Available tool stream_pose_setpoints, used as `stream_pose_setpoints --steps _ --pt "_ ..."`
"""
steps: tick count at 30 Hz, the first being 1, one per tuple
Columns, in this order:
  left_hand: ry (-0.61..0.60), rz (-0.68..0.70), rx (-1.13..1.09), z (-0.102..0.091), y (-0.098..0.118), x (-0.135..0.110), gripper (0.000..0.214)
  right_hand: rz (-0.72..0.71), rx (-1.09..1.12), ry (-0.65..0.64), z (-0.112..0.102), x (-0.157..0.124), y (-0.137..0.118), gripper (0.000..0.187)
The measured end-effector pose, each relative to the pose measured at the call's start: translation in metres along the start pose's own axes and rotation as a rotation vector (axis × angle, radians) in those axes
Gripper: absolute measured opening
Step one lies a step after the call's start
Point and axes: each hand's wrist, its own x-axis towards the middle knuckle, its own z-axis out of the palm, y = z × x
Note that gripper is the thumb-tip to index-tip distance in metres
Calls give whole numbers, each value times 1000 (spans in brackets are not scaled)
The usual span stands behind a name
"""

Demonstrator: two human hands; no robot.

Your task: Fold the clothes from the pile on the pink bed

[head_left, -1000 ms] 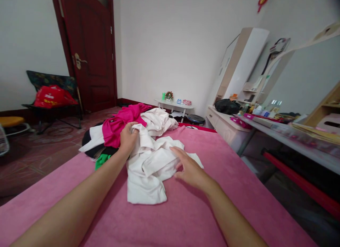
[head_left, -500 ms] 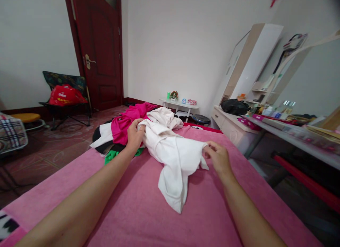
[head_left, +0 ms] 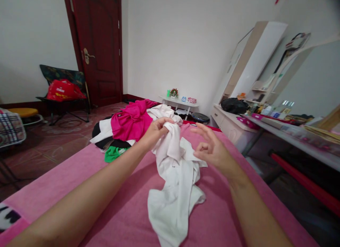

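Note:
My left hand [head_left: 156,131] is closed on the top of a white garment [head_left: 175,183], lifting it so that it hangs down onto the pink bed cover [head_left: 111,204]. My right hand [head_left: 212,149] is just to the right of the cloth with its fingers apart, curled and holding nothing. Behind my hands lies a pile of clothes: a magenta garment [head_left: 132,121], a cream one [head_left: 162,110], black and white pieces [head_left: 102,132] and a green one [head_left: 113,153].
A dark red door [head_left: 98,45] stands at the back left. Beside it a folding chair holds a red bag [head_left: 62,90]. A small white table [head_left: 179,102] is by the far wall. A cluttered dresser [head_left: 278,123] and a mirror line the right side.
My left hand raised the white garment and drew it nearer, so it hangs lower over the bed. My right hand let go of its edge and opened.

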Motion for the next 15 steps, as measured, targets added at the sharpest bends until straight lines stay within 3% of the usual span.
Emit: stream_pose_setpoints --steps 2,3,5,6,8,11,13,15 --pt "-211 -20 -33 28 14 -15 23 11 -83 -54 11 4 22 92" --pt "-292 -27 -26 39 19 -21 20 9 -114 -84 16 6 32 88" --pt "-363 -30 8 54 25 -30 21 19 -154 -69 22 7 48 61" --pt "-341 -16 24 56 26 -31 23 54 -153 -16 21 8 52 46" --pt "-171 52 64 53 20 -27 31 136 -67 200 13 12 55 26" --pt "121 136 272 38 0 -17 39 91 233 661 -14 19 47 28" --pt "98 55 445 31 -18 -17 37 -18 417 904 -33 22 38 31" --pt "-105 -133 502 33 -34 -25 35 -92 525 1027 -46 24 30 32"
